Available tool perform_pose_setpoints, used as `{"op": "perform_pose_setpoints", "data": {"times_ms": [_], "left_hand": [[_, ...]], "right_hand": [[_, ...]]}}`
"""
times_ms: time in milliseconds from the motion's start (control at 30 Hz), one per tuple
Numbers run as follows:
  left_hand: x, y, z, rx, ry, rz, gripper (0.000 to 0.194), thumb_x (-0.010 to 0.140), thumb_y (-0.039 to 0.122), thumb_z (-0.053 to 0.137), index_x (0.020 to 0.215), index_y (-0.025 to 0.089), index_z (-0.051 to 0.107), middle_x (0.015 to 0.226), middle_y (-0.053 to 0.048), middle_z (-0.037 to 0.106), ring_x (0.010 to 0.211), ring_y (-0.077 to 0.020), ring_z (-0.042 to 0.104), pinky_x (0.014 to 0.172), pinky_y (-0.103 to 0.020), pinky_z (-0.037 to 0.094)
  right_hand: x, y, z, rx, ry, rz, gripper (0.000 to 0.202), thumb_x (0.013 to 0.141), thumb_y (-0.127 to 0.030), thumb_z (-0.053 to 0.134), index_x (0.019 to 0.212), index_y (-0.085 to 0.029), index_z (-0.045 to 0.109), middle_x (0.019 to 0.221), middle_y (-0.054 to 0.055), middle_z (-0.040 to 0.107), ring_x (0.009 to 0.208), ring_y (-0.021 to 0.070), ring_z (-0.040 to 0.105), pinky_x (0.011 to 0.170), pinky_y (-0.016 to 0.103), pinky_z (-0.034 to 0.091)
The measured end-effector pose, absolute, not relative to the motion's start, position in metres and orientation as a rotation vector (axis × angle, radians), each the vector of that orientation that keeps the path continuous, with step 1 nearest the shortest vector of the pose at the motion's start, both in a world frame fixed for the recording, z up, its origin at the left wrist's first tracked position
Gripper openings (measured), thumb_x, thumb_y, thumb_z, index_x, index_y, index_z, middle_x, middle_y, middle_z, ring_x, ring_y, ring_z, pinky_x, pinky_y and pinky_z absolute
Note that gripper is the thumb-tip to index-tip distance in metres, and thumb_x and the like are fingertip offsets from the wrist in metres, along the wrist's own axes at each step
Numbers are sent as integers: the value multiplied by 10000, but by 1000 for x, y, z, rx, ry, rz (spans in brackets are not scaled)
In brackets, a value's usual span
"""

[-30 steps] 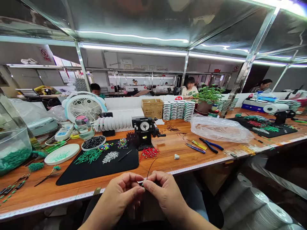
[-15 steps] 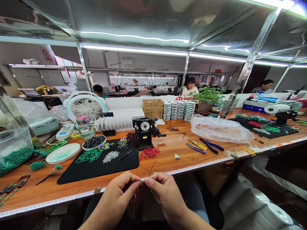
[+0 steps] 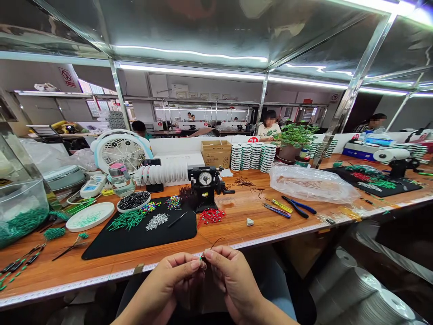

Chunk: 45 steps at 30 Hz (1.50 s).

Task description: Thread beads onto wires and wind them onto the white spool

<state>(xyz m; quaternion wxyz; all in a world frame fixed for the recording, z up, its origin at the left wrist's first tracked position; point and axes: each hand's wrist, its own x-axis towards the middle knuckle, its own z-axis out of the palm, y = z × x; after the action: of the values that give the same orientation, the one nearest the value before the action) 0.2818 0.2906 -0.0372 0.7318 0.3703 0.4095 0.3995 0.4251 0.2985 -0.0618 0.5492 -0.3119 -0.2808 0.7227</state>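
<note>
My left hand (image 3: 181,271) is closed in a pinch just past the table's front edge. Thumb and forefinger grip a tiny piece with a green bit (image 3: 202,257) on it, mostly hidden by the fingertips. Touching it from the other side, my right hand (image 3: 228,268) is also pinched. From its fingertips a thin dark strand (image 3: 218,241) curves up and to the right. Beyond the hands lies a black mat (image 3: 142,246) bearing green sleeves (image 3: 126,219), small silvery pieces (image 3: 157,221) and coloured beads (image 3: 173,202). Red-threaded pieces (image 3: 211,216) lie at the mat's right.
A black winding device with a dial (image 3: 204,178) carries a row of white discs (image 3: 165,174). Pliers (image 3: 297,206), a yellow-handled tool (image 3: 282,206) and a clear plastic bag (image 3: 311,183) lie to the right. A fan (image 3: 122,151) stands at back left. Other people sit at farther benches.
Both hands have shifted slightly, with the fingertips still together. The dark strand, upright before, now bends over to the right.
</note>
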Motion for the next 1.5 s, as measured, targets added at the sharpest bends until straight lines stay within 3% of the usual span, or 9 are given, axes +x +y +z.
{"op": "perform_pose_setpoints", "data": {"times_ms": [167, 433, 700, 800, 900, 1067, 1200, 1400, 1500], "left_hand": [[283, 292, -37, 710, 942, 913, 112, 727, 217, 700, 735, 107, 689, 780, -91, 703, 711, -142, 630, 662, -217, 463], [286, 292, -42, 706, 934, 840, 164, 742, 227, 684, 829, 90, 706, 800, -99, 706, 696, -139, 637, 602, -194, 444], [282, 286, -51, 684, 923, 841, 150, 744, 215, 677, 639, 110, 654, 608, -26, 612, 560, -93, 560, 544, -186, 418], [275, 286, -50, 648, 936, 961, 88, 744, 197, 680, 705, 120, 663, 655, -26, 621, 599, -100, 577, 575, -192, 448], [266, 289, -45, 591, 1010, 1096, 55, 715, 160, 706, 736, 130, 666, 686, -17, 623, 622, -98, 593, 570, -177, 471], [256, 292, -40, 508, 1057, 1192, 66, 700, 113, 709, 743, 132, 663, 690, -17, 627, 600, -95, 602, 544, -175, 501], [249, 292, -39, 494, 1077, 1197, 78, 686, 97, 716, 728, 127, 657, 681, -15, 634, 582, -92, 610, 527, -168, 506], [250, 292, -39, 560, 1124, 1083, 121, 686, 159, 734, 756, 129, 640, 707, -18, 663, 608, -101, 633, 517, -166, 480], [263, 295, -45, 622, 1112, 979, 140, 722, 210, 707, 803, 127, 628, 848, -83, 707, 723, -155, 673, 497, -168, 454]], "right_hand": [[425, 298, -57, -766, -770, 1659, 265, 634, -338, 761, 558, -109, 654, 450, -34, 467, 391, 30, 292, 405, 176, 310], [424, 299, -68, -803, -911, 1630, 281, 686, -372, 713, 625, -102, 667, 593, 30, 580, 565, 110, 499, 550, 222, 397], [429, 297, -74, -916, -1211, 1465, 335, 778, -406, 622, 624, -112, 670, 599, 36, 584, 561, 125, 499, 554, 242, 396], [443, 303, -73, -1016, -1543, 1021, 299, 867, -372, 508, 779, -150, 689, 676, 40, 589, 655, 151, 528, 640, 265, 418], [456, 312, -80, -1211, -1850, 363, 244, 824, -298, 575, 1027, -183, 646, 887, 88, 583, 834, 220, 531, 740, 327, 423], [458, 320, -107, -1370, -2128, -73, 235, 801, -113, 554, 1003, -200, 636, 850, 78, 562, 788, 223, 508, 661, 316, 407], [458, 318, -107, -1263, -2047, 104, 230, 876, -137, 426, 806, -180, 641, 756, 60, 547, 718, 183, 499, 641, 293, 380], [462, 292, -66, -1125, -1453, 986, 253, 861, -341, 511, 702, -165, 600, 622, 16, 579, 574, 127, 513, 554, 234, 390], [449, 280, -62, -1042, -1488, 1200, 242, 810, -309, 553, 637, -153, 620, 574, 22, 600, 529, 126, 516, 517, 228, 382]]}}
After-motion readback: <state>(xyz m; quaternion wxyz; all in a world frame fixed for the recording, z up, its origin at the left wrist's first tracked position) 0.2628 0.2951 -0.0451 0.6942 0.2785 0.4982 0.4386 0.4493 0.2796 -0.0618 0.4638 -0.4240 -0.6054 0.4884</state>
